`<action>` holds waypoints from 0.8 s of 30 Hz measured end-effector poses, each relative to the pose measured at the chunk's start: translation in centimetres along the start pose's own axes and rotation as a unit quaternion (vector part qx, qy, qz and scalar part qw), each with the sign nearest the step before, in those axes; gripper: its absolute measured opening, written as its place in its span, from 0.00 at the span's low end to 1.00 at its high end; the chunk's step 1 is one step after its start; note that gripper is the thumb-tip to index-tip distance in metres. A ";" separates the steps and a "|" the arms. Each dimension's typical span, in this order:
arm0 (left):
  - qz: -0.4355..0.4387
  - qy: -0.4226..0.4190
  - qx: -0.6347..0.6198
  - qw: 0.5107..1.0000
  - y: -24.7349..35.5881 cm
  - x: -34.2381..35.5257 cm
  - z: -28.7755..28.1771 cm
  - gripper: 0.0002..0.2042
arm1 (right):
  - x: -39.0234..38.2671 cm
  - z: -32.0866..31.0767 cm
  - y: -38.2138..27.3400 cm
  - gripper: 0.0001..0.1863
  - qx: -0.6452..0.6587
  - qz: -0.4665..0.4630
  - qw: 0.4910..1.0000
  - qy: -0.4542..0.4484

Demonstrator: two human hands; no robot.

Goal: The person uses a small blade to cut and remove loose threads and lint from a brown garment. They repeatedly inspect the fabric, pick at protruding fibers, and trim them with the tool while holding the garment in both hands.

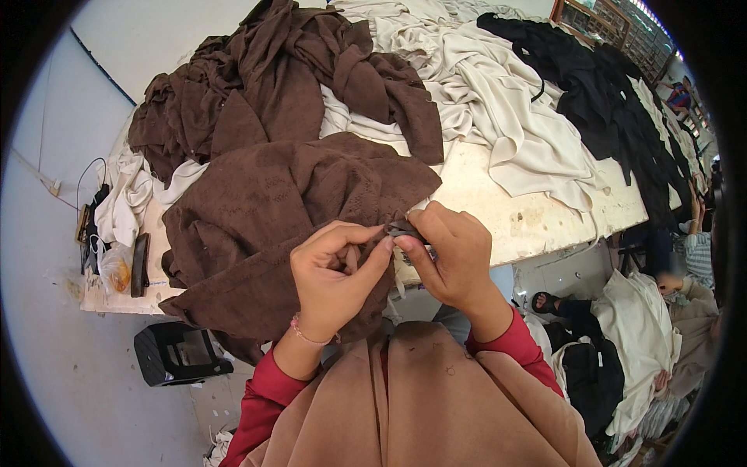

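The left hand (331,268) is pinching the brown garment (268,206), which is overhanging the table (545,229); the right hand (457,253) is gripping a small dark tool (402,227), apparently snips, beside that pinch. Slipping blades could be nicking fabric; hanging weight could be dragging it loose.

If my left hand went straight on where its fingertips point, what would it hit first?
Probably the small dark item held in the right hand, just beyond the left hand; depth there is unclear.
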State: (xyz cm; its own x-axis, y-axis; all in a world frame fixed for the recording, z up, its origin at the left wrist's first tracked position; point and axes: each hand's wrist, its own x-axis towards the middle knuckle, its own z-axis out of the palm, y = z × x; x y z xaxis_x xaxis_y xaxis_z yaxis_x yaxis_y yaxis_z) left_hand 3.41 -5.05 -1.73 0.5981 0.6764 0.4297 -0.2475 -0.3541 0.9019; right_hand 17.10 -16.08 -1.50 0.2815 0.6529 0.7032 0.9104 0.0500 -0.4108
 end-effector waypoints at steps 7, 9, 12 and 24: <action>0.028 -0.002 0.020 0.999 -0.2 0.1 0.0 0.08 | -0.1 0.0 0.2 0.11 -0.005 -0.006 1.000 -0.001; 0.050 -0.001 0.049 0.998 0.0 0.2 0.0 0.08 | -0.2 0.0 0.3 0.11 0.011 0.001 1.000 -0.004; 0.105 0.007 0.122 0.987 0.5 0.3 0.0 0.09 | -0.2 -0.2 0.5 0.12 0.041 0.012 0.999 -0.005; 0.234 0.003 0.250 0.940 1.7 0.2 -0.1 0.13 | 0.1 -1.5 -0.3 0.11 -0.051 -0.029 0.998 -0.029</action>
State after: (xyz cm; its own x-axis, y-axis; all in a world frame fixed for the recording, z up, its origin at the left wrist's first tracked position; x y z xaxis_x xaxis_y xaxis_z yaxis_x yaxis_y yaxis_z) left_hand 3.05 -5.43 -0.10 0.5082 0.3748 0.7754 -0.0921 -0.8715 0.4816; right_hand 17.32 -17.22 -0.46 0.2112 0.6939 0.6884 0.9516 0.0150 -0.3071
